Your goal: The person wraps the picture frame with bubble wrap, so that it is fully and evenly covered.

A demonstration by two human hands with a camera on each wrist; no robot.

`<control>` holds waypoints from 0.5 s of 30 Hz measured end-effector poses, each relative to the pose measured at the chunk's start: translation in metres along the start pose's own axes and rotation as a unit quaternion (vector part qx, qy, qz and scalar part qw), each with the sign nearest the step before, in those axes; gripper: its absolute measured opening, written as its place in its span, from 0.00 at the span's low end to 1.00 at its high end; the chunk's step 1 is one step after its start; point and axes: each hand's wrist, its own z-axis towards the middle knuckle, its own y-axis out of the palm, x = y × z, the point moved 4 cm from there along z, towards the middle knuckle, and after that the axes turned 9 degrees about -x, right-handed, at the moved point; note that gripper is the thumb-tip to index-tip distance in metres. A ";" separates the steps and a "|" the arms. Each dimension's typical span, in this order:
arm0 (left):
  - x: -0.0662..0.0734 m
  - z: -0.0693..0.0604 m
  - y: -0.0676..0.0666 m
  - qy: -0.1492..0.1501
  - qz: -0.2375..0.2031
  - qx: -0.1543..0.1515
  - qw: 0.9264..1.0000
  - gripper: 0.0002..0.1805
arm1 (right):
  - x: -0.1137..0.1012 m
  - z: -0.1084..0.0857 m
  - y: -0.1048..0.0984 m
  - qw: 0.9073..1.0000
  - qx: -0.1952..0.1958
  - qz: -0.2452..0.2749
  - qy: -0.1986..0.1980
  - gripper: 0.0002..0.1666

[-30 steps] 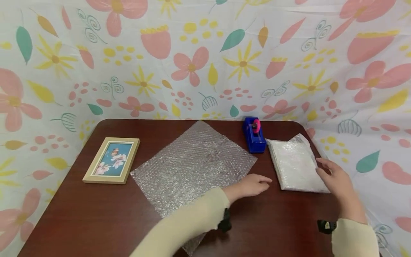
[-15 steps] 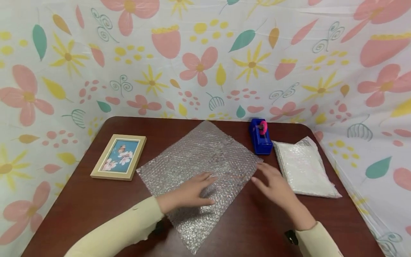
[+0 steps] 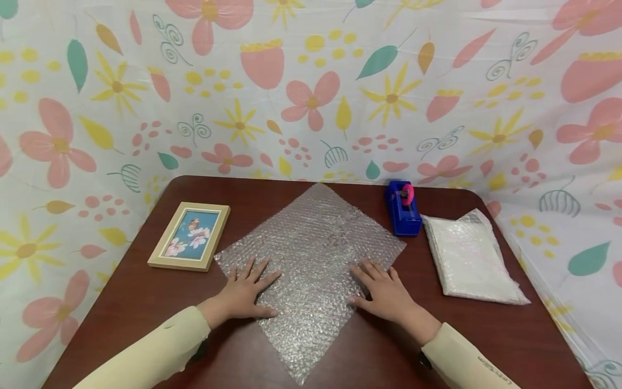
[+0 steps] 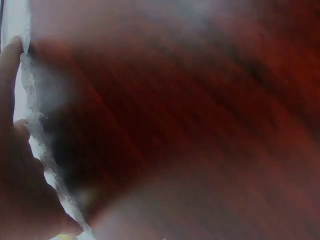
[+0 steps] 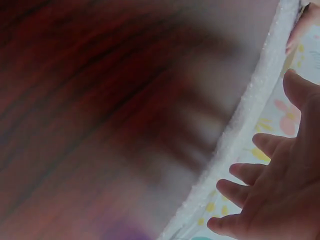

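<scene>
A sheet of clear bubble wrap (image 3: 311,232) lies flat on the dark wooden table, turned so one corner points toward me. With fingers spread, my left hand (image 3: 245,292) rests on its left edge. My right hand (image 3: 384,292) is at the lower right edge, fingers spread, fingertips over the sheet. In the left wrist view, fingers of the left hand (image 4: 15,150) touch the sheet's edge (image 4: 45,155). The right wrist view has the right hand (image 5: 275,185) with straight fingers beside the edge of the wrap (image 5: 240,120). Neither hand grips anything.
A picture frame (image 3: 191,236) with a flower picture lies at the left. Behind at the right stands a blue tape dispenser (image 3: 404,210) with a pink roll. A folded pack of white, translucent wrap (image 3: 471,259) lies at the right. A flowered cloth (image 3: 311,92) hangs behind the table.
Both hands have moved left: the right from beside the folded pack to the sheet's right edge, the left from beyond the right edge to the left edge. The head view has shifted slightly.
</scene>
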 end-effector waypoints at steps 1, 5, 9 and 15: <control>0.000 0.000 0.001 -0.002 0.000 -0.001 1.000 0.51 | 0.000 0.001 0.001 1.000 -0.003 -0.004 0.001 0.46; 0.002 0.000 0.001 -0.006 0.002 0.001 1.000 0.52 | 0.000 0.003 0.003 1.000 -0.012 -0.017 0.001 0.47; 0.003 -0.002 0.001 -0.010 0.002 0.001 1.000 0.52 | -0.002 0.005 0.003 1.000 -0.014 -0.020 -0.002 0.47; 0.001 -0.005 0.003 -0.021 0.005 0.004 1.000 0.52 | -0.002 0.009 0.006 1.000 -0.014 -0.020 -0.007 0.48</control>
